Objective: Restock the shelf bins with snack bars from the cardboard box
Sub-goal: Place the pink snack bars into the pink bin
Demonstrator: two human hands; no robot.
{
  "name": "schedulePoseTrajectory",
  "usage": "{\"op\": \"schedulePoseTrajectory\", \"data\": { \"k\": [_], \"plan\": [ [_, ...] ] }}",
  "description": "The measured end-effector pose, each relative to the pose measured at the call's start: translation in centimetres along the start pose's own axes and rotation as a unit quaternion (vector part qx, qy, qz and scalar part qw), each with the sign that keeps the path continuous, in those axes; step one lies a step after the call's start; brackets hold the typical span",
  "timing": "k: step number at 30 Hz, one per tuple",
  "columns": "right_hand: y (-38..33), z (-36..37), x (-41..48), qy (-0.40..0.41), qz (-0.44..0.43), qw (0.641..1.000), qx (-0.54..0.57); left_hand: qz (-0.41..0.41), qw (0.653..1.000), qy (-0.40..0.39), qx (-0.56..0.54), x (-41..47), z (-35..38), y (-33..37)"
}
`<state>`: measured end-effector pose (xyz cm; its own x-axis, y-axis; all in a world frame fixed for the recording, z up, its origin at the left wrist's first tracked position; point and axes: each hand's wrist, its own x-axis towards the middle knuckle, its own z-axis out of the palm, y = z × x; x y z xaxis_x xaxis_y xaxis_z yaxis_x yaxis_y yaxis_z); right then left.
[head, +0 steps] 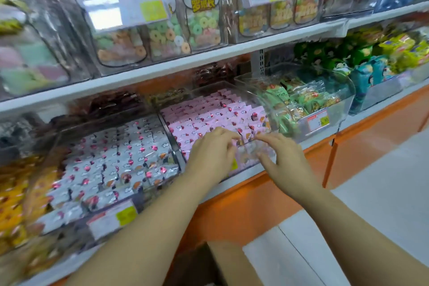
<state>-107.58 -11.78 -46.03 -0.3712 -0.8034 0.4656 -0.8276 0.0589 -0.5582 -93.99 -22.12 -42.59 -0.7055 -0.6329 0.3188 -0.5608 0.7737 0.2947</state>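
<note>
A clear bin (249, 100) on the lower shelf holds rows of pink-wrapped snack bars (209, 114). My left hand (212, 153) rests over the bin's front edge, fingers curled on the front row of pink bars. My right hand (278, 153) is beside it at the bin's front right corner, fingertips touching the same front row. Whether either hand grips a bar is unclear. The bin to the left holds white-wrapped snack bars (116, 158). Part of the cardboard box (222, 260) shows on the floor below, between my forearms.
A clear curved-front bin (343, 109) of green packets sits to the right. Upper shelf (162, 69) carries bags of ring candies. Yellow packets (16, 204) fill the far left. The orange cabinet base (255, 204) runs under the shelf, with grey floor (359, 181) to the right.
</note>
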Motion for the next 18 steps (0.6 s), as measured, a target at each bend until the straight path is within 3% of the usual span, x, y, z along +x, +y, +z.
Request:
{"op": "schedulePoseTrajectory", "data": {
  "k": [6, 18],
  "plan": [
    [-5.2, 3.9, -5.7, -0.055, -0.013, 0.995, 0.080, -0.034, 0.993, 0.057, -0.095, -11.6, -1.9, -2.7],
    [-10.9, 16.3, -17.2, -0.284, 0.032, 0.956, 0.072, -0.294, 0.951, 0.040, -0.086, -33.0, 0.9, -15.9]
  ]
}}
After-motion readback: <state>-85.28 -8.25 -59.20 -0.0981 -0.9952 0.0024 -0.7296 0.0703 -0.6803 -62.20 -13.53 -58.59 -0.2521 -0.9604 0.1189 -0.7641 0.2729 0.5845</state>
